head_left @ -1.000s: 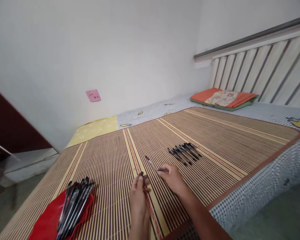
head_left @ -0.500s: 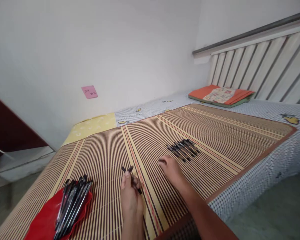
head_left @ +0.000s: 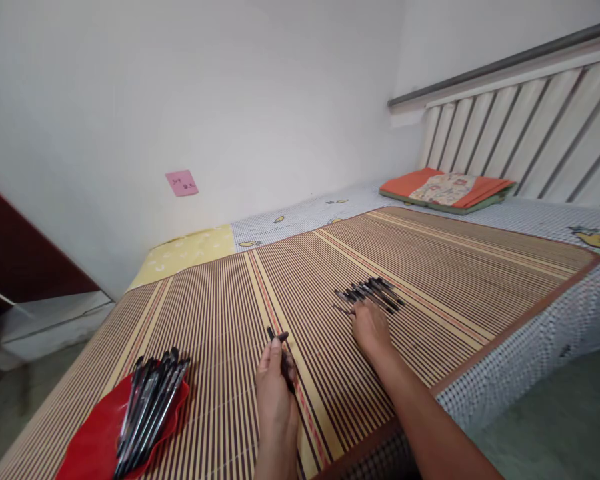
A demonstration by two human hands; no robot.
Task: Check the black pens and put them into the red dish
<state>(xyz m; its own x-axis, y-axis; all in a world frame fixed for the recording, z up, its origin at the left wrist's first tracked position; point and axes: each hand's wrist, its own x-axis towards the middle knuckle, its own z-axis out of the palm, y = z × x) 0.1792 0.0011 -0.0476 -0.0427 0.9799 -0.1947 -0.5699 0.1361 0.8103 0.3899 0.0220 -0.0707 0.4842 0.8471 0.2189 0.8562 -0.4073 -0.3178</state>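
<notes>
My left hand [head_left: 276,383] is closed around dark, pen-like pieces that cross above the thumb; whether they are whole pens or caps I cannot tell. Farther right, my right hand [head_left: 371,328] pinches a slim pen [head_left: 341,309], its end poking out to the left of the fingers. Just beyond those fingertips lies a row of several black pens [head_left: 379,291], side by side on the striped mat [head_left: 220,313]. At the lower left, a bundle of clear-barrelled pens with dark caps [head_left: 153,407] rests on a red scalloped plate [head_left: 87,433].
The mat covers a bed with a checked sheet [head_left: 505,387]. A folded orange and green cloth [head_left: 415,183] lies at the back right by the white slatted headboard [head_left: 500,133]. A pink note [head_left: 182,183] is stuck on the white wall [head_left: 280,100].
My right hand has moved right and away from me, bringing its pen beside the row. My left hand shifts slightly right, still gripping the dark pieces. The view has turned a little.
</notes>
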